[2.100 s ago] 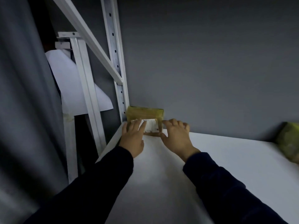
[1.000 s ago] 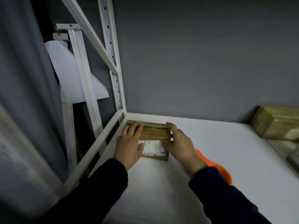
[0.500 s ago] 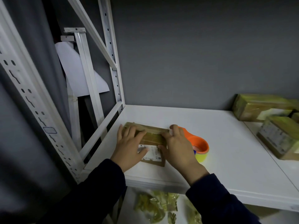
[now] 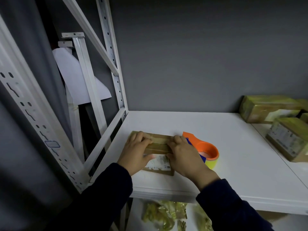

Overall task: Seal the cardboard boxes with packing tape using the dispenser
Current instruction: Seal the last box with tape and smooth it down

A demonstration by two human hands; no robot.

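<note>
A small cardboard box with tape strips across its top and a white label lies near the front left of the white shelf. My left hand lies on the box's left end, fingers curled over the top and thumb on the label. My right hand grips the right end the same way. An orange tape dispenser with a yellowish tape roll lies on the shelf just right of my right hand, untouched.
Two taped boxes, one at the back and one nearer, sit at the shelf's right. White slotted uprights frame the left side. Crumpled yellowish tape lies on the level below. A grey wall closes the back.
Both hands have drawn the box from the shelf's back left corner toward the front edge. The view has pulled back, bringing the dispenser and the taped boxes into sight.
</note>
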